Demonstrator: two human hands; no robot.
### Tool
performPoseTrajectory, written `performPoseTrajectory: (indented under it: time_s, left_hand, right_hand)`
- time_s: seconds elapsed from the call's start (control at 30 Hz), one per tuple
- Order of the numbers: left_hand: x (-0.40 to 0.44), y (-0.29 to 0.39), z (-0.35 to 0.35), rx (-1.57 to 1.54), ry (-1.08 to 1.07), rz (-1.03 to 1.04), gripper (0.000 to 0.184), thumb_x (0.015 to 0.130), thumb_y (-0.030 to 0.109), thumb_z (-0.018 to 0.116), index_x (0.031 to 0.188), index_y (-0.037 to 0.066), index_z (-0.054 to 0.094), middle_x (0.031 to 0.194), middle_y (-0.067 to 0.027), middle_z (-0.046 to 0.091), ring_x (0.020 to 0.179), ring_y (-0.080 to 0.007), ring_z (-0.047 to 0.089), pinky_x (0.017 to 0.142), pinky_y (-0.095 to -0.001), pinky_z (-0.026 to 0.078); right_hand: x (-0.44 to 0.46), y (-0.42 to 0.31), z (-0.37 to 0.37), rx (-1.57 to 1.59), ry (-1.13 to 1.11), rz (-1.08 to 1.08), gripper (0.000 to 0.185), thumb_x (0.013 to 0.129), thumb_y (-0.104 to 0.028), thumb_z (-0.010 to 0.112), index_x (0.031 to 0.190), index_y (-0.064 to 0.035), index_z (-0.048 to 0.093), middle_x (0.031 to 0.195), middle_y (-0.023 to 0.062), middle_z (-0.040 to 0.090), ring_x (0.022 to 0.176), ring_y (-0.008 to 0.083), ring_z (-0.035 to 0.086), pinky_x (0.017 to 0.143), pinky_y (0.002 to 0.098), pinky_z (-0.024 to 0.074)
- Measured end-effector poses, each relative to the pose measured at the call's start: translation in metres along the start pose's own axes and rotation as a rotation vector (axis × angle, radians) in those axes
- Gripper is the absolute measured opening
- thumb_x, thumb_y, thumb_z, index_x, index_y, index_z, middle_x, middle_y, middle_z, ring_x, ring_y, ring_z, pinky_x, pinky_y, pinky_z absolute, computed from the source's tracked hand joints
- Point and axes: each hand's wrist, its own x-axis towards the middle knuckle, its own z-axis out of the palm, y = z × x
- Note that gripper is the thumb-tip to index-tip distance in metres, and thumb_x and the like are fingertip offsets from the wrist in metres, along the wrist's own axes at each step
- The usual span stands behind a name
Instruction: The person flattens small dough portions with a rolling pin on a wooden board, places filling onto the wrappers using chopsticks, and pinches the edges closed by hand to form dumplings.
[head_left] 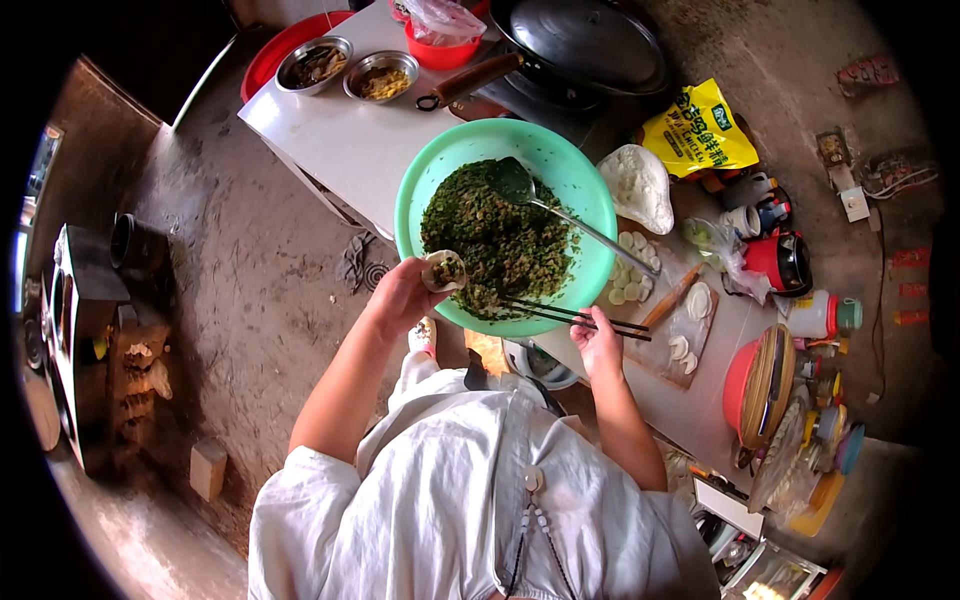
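My left hand [402, 292] holds a round dumpling wrapper [443, 271] with a little green filling on it, at the near left rim of a large mint-green basin [412, 190]. Chopped green filling [490, 235] is heaped in the basin. A metal ladle [575, 222] rests in it, its handle reaching over the right rim. In my right hand [598, 345] is a pair of dark chopsticks [560, 313], their tips in the filling near the basin's front edge.
Right of the basin, a wooden board [690, 330] carries a rolling pin [672, 298], dough pieces [628, 275] and wrappers [698, 300]. Beyond lie flour [638, 185], a yellow packet [705, 130] and a lidded wok [590, 40]. Two metal bowls [382, 78] stand at the far left.
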Motion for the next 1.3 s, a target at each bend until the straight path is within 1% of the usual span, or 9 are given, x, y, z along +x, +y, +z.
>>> performPoseTrajectory:
  time_s: [0.2,0.47,0.73,0.93,1.0,1.17,1.2,1.27,1.3]
  left_hand:
    - [0.015,-0.015,0.006,0.023,-0.064,-0.065,0.040,0.090,0.018,0.036,0.123,-0.004,0.041,0.119,-0.0192,0.049,0.104,-0.0303,0.056,0.086,-0.0335,0.051]
    - [0.027,-0.025,0.043,-0.017,-0.124,-0.120,0.038,0.090,0.017,0.037,0.121,-0.004,0.044,0.120,-0.0182,0.050,0.107,-0.0296,0.054,0.088,-0.0334,0.050]
    - [0.029,-0.024,0.059,-0.060,-0.172,-0.156,0.037,0.090,0.017,0.035,0.118,-0.004,0.046,0.119,-0.0166,0.051,0.109,-0.0275,0.054,0.089,-0.0324,0.050]
    - [0.024,-0.020,0.062,-0.046,-0.193,-0.169,0.038,0.092,0.020,0.033,0.119,-0.003,0.047,0.119,-0.0153,0.052,0.109,-0.0264,0.054,0.088,-0.0309,0.050]
    - [0.022,-0.018,0.062,-0.043,-0.204,-0.160,0.039,0.092,0.021,0.032,0.119,-0.002,0.047,0.119,-0.0151,0.052,0.109,-0.0261,0.054,0.087,-0.0305,0.050]
    - [0.015,-0.011,0.061,-0.067,-0.245,-0.132,0.038,0.091,0.021,0.034,0.118,-0.004,0.047,0.115,-0.0153,0.054,0.103,-0.0258,0.057,0.084,-0.0290,0.052]
    - [0.015,-0.010,0.059,-0.067,-0.243,-0.129,0.038,0.091,0.021,0.034,0.118,-0.004,0.047,0.115,-0.0153,0.054,0.103,-0.0258,0.057,0.084,-0.0290,0.052]
    - [0.016,-0.010,0.052,-0.085,-0.270,-0.140,0.041,0.092,0.023,0.031,0.123,-0.001,0.044,0.121,-0.0151,0.052,0.109,-0.0270,0.054,0.085,-0.0298,0.051]
    - [0.014,-0.008,0.053,-0.081,-0.271,-0.141,0.041,0.092,0.023,0.031,0.123,-0.001,0.044,0.121,-0.0151,0.052,0.109,-0.0270,0.054,0.085,-0.0298,0.051]
  right_hand:
    - [-0.017,-0.027,0.008,0.067,0.052,-0.040,0.025,0.088,-0.025,0.056,0.091,-0.0001,0.058,0.078,0.0101,0.060,0.061,0.0168,0.058,0.058,0.0280,0.0511]
    - [-0.064,-0.063,0.048,-0.036,0.100,-0.375,0.029,0.091,-0.026,0.051,0.094,0.0022,0.056,0.078,0.0103,0.059,0.060,0.0151,0.056,0.059,0.0269,0.0504]
    - [-0.098,-0.067,0.062,-0.870,-0.353,-1.319,0.013,0.087,-0.004,0.045,0.086,0.0038,0.055,0.073,0.0126,0.062,0.065,0.0228,0.062,0.061,0.0305,0.0510]
    - [-0.093,-0.063,0.054,-0.682,-0.266,-1.092,0.018,0.091,-0.008,0.040,0.087,0.0048,0.052,0.078,0.0143,0.059,0.062,0.0210,0.060,0.058,0.0295,0.0515]
    - [-0.091,-0.063,0.054,-0.370,-0.157,-0.856,0.020,0.093,-0.010,0.041,0.089,0.0060,0.052,0.080,0.0143,0.059,0.062,0.0205,0.060,0.060,0.0295,0.0520]
    - [-0.084,-0.070,0.056,-0.068,-0.010,-0.802,0.024,0.094,-0.017,0.041,0.092,0.0035,0.053,0.078,0.0119,0.059,0.058,0.0175,0.058,0.056,0.0287,0.0510]
    - [-0.077,-0.071,0.054,-0.068,-0.013,-0.801,0.024,0.094,-0.017,0.041,0.092,0.0035,0.053,0.078,0.0119,0.059,0.058,0.0175,0.058,0.056,0.0287,0.0510]
    - [-0.056,-0.067,0.043,-0.557,-0.017,-0.684,0.027,0.094,-0.023,0.044,0.093,0.0019,0.055,0.077,0.0098,0.058,0.057,0.0151,0.056,0.056,0.0282,0.0509]
    - [-0.049,-0.064,0.040,-0.502,0.004,-0.577,0.030,0.093,-0.027,0.046,0.094,0.0008,0.056,0.076,0.0077,0.058,0.057,0.0132,0.055,0.057,0.0273,0.0509]
